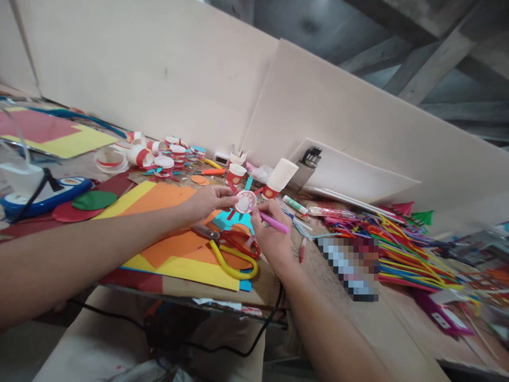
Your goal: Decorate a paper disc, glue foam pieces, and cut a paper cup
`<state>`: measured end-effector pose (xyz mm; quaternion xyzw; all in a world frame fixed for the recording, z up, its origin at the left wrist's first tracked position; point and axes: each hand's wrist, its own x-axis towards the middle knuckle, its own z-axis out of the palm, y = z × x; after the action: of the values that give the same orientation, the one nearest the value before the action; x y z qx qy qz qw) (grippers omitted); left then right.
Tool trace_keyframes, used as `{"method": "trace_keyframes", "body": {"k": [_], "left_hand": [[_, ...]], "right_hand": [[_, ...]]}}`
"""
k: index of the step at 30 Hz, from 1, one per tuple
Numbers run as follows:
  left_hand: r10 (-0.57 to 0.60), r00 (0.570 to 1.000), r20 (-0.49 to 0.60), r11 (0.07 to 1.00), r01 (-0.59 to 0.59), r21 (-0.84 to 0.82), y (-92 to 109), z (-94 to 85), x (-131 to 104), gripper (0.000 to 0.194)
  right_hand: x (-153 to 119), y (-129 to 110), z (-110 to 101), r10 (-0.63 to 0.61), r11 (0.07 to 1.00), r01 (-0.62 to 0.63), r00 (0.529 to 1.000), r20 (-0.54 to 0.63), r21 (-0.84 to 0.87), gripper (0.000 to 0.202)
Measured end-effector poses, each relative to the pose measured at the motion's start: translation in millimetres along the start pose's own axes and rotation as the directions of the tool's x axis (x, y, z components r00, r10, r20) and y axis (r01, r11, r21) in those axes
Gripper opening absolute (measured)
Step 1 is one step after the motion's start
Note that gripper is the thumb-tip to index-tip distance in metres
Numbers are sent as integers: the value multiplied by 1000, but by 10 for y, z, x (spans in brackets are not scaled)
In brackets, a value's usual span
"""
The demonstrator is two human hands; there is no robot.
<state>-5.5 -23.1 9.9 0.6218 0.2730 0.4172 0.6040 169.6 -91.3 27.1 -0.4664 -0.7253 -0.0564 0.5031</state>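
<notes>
At left hand (210,204), one disc (245,203); right hand (272,233), one marker (275,222).

So the left hand (210,203) is pinching a little round white paper piece (245,202) with red and blue strips poking out, and the right hand (273,236) has a pink pen (275,222) right up at its edge. Yellow-handled scissors (249,274) just below, stacked paper cups (281,178) behind, a heap of colourful pipe cleaners (409,254) off to the right.
</notes>
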Motion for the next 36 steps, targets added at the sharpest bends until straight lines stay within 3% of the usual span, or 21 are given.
{"method": "trace_keyframes", "body": {"k": [17, 28, 36], "left_hand": [[2, 1000, 9, 998, -1, -61, 19, 4, 4, 38], [-5, 999, 39, 997, 8, -70, 42, 16, -5, 34], [-6, 1000, 25, 997, 8, -78, 65, 48, -25, 38]], "right_hand": [[-1, -7, -14, -9, 1000, 9, 1000, -8, -4, 16], [31, -19, -87, 55, 997, -51, 996, -77, 50, 10], [32, -23, -67, 66, 997, -63, 996, -66, 47, 12]]}}
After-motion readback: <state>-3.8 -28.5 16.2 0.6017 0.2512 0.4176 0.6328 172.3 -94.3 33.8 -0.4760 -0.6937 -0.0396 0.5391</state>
